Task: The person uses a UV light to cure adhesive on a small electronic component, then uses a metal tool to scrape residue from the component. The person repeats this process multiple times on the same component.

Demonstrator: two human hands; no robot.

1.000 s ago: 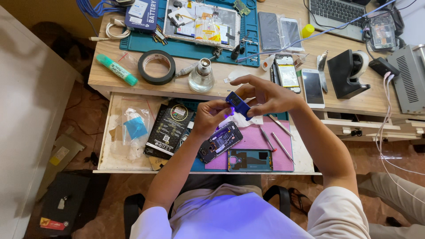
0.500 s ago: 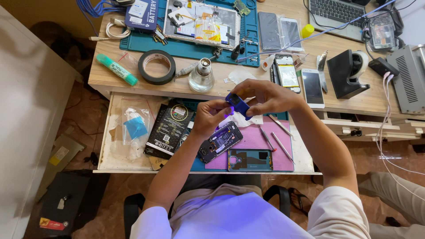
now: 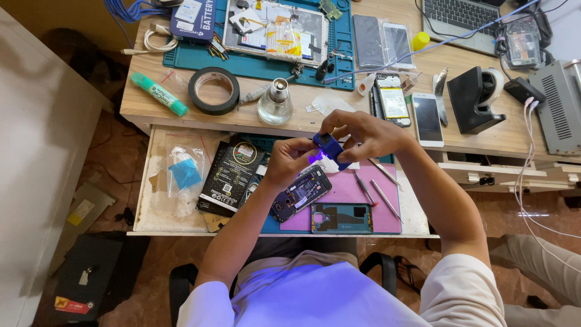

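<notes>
My right hand (image 3: 363,134) grips a small blue lamp-like device (image 3: 330,147) that casts violet light downward. My left hand (image 3: 289,162) is closed just beside it, fingertips pinching something small under the light; what it holds is hidden. Both hands hover over an opened phone body (image 3: 301,193) with its circuit board exposed, lying tilted on a pink mat (image 3: 351,189) in the pulled-out drawer (image 3: 151,181). A teal phone back frame (image 3: 341,218) lies near the drawer's front edge. Two metal tweezers (image 3: 375,192) rest on the mat to the right.
The desk above carries a black tape roll (image 3: 213,90), a green marker (image 3: 160,94), a glass alcohol lamp (image 3: 275,103), several phones (image 3: 427,118), a teal work mat (image 3: 254,42), a laptop (image 3: 460,15) and a black stand (image 3: 475,100). A black box (image 3: 230,175) and plastic bag (image 3: 181,172) lie in the drawer.
Both hands stay over the opened phone with only slight finger shifts; the blue device remains lit in the right hand.
</notes>
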